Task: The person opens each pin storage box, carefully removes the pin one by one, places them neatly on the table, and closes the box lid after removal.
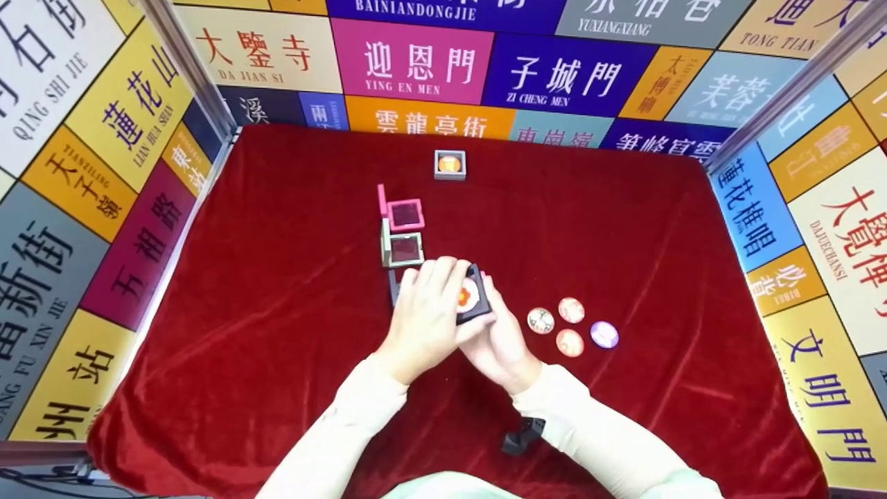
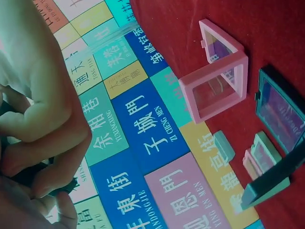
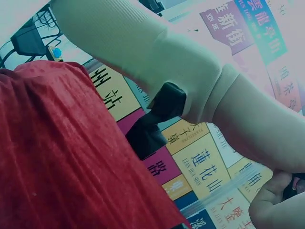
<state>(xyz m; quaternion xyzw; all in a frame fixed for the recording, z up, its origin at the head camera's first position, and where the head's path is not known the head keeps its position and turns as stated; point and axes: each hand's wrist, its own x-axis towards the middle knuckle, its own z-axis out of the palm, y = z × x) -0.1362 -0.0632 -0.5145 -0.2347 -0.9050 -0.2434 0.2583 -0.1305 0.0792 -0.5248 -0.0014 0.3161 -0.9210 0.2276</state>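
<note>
In the head view, a dark square display case [image 1: 482, 302] is held up between both hands, showing a white round badge [image 1: 468, 296] with an orange-red flower in its window. My left hand [image 1: 423, 315] grips the case from the left, its fingers lying across the top and partly covering the badge. The right hand [image 1: 502, 339] holds its right and lower sides. Behind the left hand, the edge of another dark case [image 1: 394, 285] peeks out; the left wrist view shows this case [image 2: 281, 112] standing open. Fingers of the left hand [image 2: 47, 119] look curled there.
An open pink case [image 1: 406, 215] and an open pale green case [image 1: 405, 249] line up on the red cloth [image 1: 291, 229]. Farther back sits a grey case [image 1: 450, 166] holding an orange badge. Several loose badges [image 1: 570, 310] lie to the right. Lettered panels enclose the table.
</note>
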